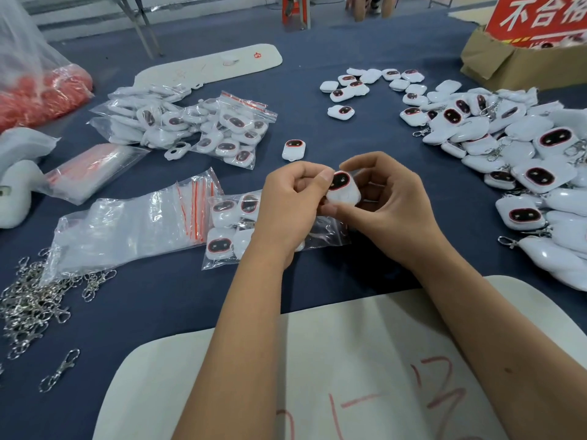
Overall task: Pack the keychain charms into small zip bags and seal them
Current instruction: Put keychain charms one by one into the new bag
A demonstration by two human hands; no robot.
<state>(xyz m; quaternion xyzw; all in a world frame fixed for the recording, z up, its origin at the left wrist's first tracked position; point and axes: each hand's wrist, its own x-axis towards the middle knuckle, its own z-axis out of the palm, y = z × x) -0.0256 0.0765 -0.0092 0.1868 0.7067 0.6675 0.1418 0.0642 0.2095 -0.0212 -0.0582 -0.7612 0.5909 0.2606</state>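
Both hands are together above the tabletop (317, 100), clamped on one white charm (342, 188): the left hand (293, 198) pinches its 9 o'clock edge, the right hand (386, 198) cups it from 3 o'clock. Its dark face looks up, long axis running roughly 11 to 5 o'clock. Whether a clasp is attached is hidden, possibly by the fingers. The open zip bag (333, 233), already holding charms, lies just beneath at 7 o'clock, nearer the left hand.

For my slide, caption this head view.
Both hands hold a white plastic keychain charm above a clear zip bag.
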